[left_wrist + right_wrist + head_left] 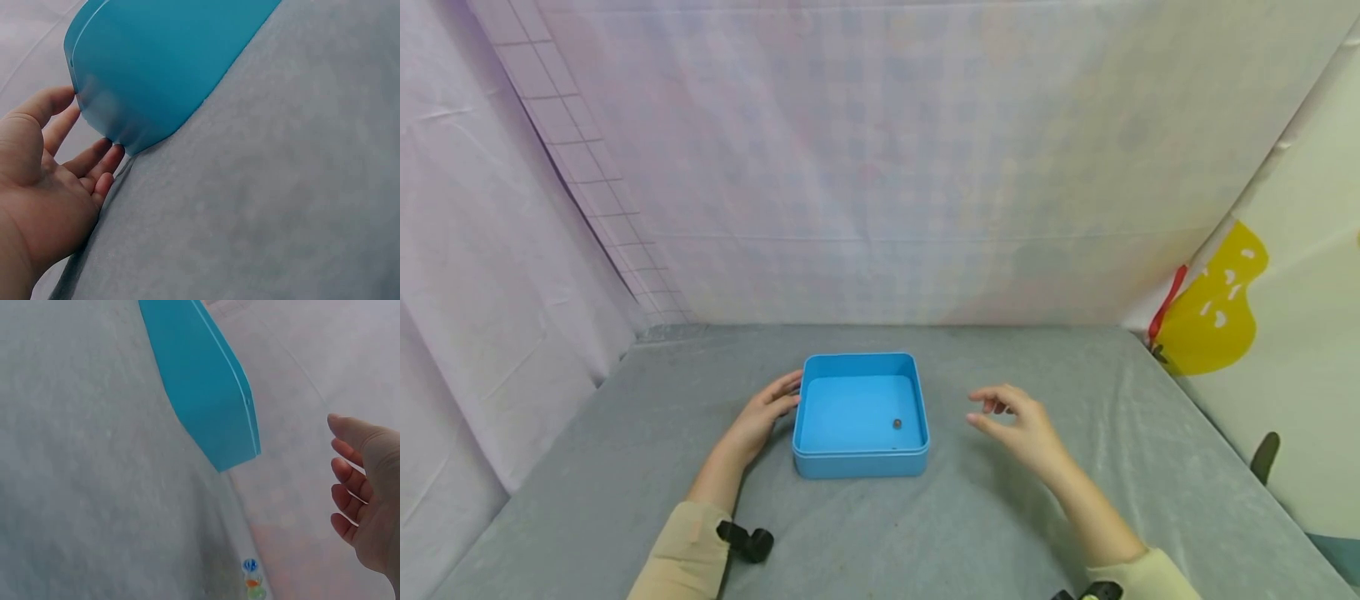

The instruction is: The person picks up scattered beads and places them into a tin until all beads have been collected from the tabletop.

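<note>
A light blue square box [857,408], uncovered at the top, stands on the grey cloth. Inside it, toward the right front, lies a small round brown ball [897,423]. My left hand [767,412] is at the box's left side; in the left wrist view its fingertips [103,145] touch the outer wall, the fingers fairly straight. To the right of the box, my right hand [1018,425] is raised over the cloth, apart from the box. Its fingers are loosely bent, with a gap between thumb and fingers and nothing held.
Several glass marbles [251,575], blue, orange and green, show at the bottom of the right wrist view, on the cloth. A pale curtain [880,167] hangs behind the grey table [865,542]. On the right, a side sheet bears a yellow printed shape [1217,317].
</note>
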### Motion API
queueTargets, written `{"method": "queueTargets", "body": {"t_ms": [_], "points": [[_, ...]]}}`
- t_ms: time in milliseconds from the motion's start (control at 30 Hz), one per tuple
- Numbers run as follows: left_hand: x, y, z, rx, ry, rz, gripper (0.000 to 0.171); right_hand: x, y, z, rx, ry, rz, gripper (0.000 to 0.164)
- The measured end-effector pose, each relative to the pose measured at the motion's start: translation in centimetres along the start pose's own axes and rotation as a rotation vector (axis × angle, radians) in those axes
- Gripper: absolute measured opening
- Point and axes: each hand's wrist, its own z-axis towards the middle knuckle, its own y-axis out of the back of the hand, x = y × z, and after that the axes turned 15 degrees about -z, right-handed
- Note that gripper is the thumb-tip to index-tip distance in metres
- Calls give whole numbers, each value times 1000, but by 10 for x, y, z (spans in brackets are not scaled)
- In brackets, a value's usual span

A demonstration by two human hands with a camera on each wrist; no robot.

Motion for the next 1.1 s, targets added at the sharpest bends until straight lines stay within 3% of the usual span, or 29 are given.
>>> {"method": "queueTargets", "body": {"t_ms": [533, 833, 1100], "points": [[-1, 1, 1, 1, 19, -12, 51, -25, 14, -10, -44, -22, -45, 24], [-25, -13, -18, 13, 22, 12, 54, -35, 18, -14, 6, -81, -42, 25], [-8, -4, -5, 6, 23, -10, 52, -51, 16, -17, 50, -122, -26, 26]]}}
